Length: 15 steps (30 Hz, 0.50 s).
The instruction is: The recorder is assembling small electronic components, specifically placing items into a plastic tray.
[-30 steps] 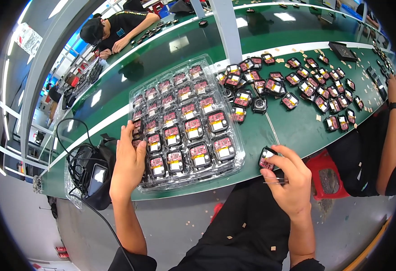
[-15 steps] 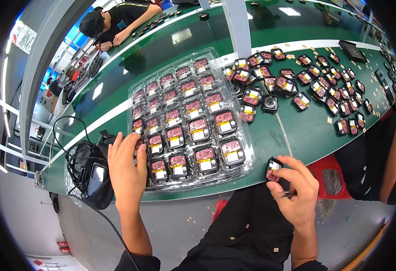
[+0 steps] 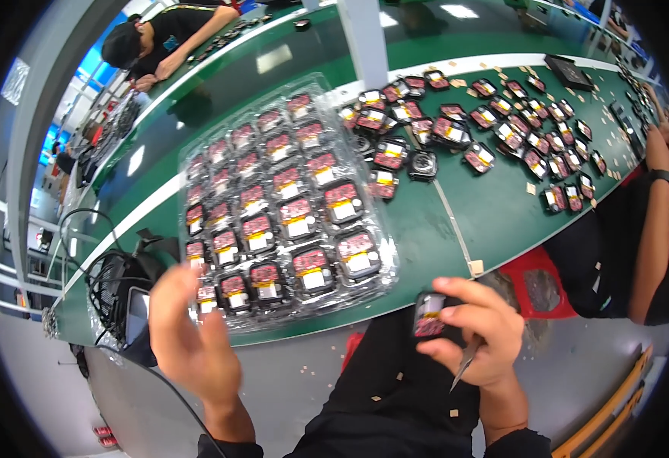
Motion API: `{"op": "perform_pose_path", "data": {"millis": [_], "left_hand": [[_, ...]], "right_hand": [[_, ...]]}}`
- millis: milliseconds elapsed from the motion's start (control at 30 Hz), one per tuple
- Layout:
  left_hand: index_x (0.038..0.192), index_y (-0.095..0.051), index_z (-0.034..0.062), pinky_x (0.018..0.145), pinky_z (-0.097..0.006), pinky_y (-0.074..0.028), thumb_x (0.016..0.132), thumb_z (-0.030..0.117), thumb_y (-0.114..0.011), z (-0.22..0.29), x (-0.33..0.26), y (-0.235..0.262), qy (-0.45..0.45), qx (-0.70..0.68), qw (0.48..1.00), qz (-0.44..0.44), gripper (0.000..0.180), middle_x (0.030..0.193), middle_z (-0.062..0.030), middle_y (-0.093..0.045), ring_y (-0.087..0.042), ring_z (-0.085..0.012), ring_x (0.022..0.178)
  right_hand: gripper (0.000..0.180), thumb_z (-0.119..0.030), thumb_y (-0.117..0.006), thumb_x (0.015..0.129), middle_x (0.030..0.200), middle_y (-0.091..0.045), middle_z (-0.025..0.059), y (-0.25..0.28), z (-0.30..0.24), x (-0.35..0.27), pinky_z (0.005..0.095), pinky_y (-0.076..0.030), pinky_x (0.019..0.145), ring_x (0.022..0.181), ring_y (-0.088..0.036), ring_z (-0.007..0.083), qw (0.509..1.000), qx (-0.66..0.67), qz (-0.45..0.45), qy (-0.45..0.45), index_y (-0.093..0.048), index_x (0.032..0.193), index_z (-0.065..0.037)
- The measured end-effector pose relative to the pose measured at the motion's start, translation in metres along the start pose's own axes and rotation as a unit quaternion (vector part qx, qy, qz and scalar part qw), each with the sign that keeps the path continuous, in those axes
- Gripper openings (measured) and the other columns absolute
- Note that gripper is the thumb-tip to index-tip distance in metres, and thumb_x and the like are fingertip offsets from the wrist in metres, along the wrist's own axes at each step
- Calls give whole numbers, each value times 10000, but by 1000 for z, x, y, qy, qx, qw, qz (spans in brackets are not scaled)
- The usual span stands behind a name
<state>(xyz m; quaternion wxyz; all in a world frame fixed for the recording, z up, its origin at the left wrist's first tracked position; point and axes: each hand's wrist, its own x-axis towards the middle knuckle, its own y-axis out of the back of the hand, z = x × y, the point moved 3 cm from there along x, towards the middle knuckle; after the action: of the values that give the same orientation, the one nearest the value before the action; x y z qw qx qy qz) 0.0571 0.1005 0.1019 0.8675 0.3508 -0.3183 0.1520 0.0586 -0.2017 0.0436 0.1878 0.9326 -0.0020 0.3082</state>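
Note:
Between the thumb and fingers of my right hand is a black smartwatch case, its red circuit board showing, held past the table's front edge. A thin pointed metal tool, apparently tweezers, is tucked in the same hand and points down. My left hand is motion-blurred, thumb and fingers apart with nothing seen in them, by the near left corner of a clear plastic tray. Rows of similar cases, such as a near-right one, fill the tray's pockets, with red boards, yellow tape and white labels.
Loose watch cases lie heaped on the green table right of the tray. A black box stands farther back. Cables and a black device sit at left. Co-workers work opposite and at right, by a red stool.
My left hand has pulled back from the tray's left side toward me. My right hand has moved left with the watch case and turned it more upright. The whole view has shifted slightly.

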Motion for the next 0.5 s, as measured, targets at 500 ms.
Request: {"op": "perform_pose_path", "data": {"millis": [500], "left_hand": [[1402, -489, -30, 1062, -445, -528, 846, 62, -853, 39, -77, -95, 368, -649, 621, -240, 671, 1362, -218, -579, -625, -345, 1257]], "right_hand": [[615, -357, -900, 765, 1050, -565, 108, -5, -14, -11, 278, -550, 557, 718, -639, 163, 994, 41, -71, -69, -647, 1220, -32]]}}
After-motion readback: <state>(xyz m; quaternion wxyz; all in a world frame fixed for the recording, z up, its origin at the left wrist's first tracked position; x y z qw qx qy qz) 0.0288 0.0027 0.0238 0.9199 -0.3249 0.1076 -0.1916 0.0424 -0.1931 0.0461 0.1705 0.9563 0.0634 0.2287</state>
